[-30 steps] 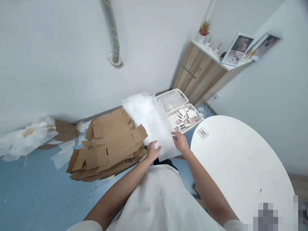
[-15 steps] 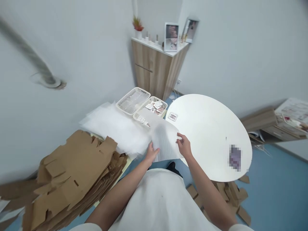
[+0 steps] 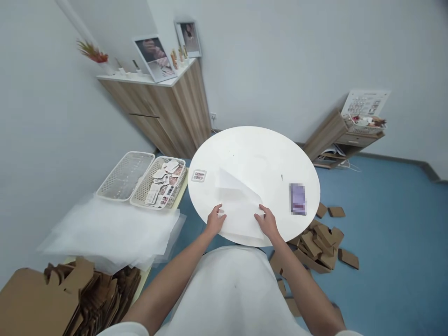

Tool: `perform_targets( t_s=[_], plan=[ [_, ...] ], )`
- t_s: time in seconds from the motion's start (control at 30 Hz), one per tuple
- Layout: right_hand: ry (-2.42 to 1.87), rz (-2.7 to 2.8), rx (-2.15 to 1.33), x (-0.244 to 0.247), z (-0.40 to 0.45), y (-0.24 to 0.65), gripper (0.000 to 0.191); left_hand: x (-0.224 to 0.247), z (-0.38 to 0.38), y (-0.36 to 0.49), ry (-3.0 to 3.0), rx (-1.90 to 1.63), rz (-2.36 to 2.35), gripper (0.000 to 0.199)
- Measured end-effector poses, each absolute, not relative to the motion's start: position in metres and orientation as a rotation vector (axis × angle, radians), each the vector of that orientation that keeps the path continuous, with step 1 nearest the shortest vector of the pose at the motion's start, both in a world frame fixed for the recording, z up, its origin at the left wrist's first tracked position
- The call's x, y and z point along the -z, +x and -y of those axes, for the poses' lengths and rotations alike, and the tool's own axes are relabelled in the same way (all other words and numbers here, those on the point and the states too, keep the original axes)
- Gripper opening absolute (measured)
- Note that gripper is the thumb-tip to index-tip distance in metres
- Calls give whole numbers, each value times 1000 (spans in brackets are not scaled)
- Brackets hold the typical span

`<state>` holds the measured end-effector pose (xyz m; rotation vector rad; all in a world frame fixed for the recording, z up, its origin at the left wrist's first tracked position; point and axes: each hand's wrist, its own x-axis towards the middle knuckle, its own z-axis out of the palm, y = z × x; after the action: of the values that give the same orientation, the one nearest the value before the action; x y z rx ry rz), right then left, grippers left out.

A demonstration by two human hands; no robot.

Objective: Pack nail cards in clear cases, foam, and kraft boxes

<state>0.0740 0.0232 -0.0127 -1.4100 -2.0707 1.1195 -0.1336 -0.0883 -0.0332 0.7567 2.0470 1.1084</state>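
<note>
Over the near part of the round white table [image 3: 252,140] I hold a thin, translucent white sheet [image 3: 240,212]. My left hand [image 3: 214,220] is closed on its left edge, between thumb and fingers. On the opposite edge, my right hand [image 3: 268,221] grips the sheet the same way. The far part of the sheet slants up to a raised corner. Left of it on the table lies a small pale packet [image 3: 199,175] with dark and reddish marks. A purple item [image 3: 297,199], blurred by pixels, lies to the right.
At left stand a basket of small printed cards [image 3: 163,179] and a basket with clear contents [image 3: 126,176]. In front are a stack of translucent sheets [image 3: 115,228] and flattened cardboard boxes [image 3: 42,298]. Folded small boxes [image 3: 320,242] lie on the floor at right.
My view has turned to the right. The white sheet has moved in both hands from beside the sheet stack to over the round table.
</note>
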Motion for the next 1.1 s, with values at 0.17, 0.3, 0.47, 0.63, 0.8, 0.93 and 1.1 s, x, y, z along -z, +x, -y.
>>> perform_targets(
  t_s=[0.17, 0.3, 0.47, 0.63, 0.8, 0.93, 1.1],
  plan=[
    [-1405, 2278, -1005, 44, -34, 100, 60, 38, 64, -120, 882, -942, -2074, 37],
    [-1409, 2437, -868, 54, -39, 106, 63, 42, 57, -115, 962, -751, -2143, 41],
    [-1558, 2590, -779, 45, -41, 105, 71, 40, 57, -108, 1163, -453, -2305, 45],
    [-1372, 2809, -740, 38, -35, 102, 70, 36, 63, -97, 1409, -236, -2436, 47],
    [-1312, 2940, -780, 44, -37, 98, 69, 36, 65, -94, 1523, -82, -2319, 47],
    [-1313, 2947, -794, 46, -44, 96, 68, 35, 58, -96, 1505, -39, -2311, 48],
    [-1315, 2943, -792, 45, -47, 95, 67, 33, 53, -95, 1474, -46, -2309, 49]
  ],
)
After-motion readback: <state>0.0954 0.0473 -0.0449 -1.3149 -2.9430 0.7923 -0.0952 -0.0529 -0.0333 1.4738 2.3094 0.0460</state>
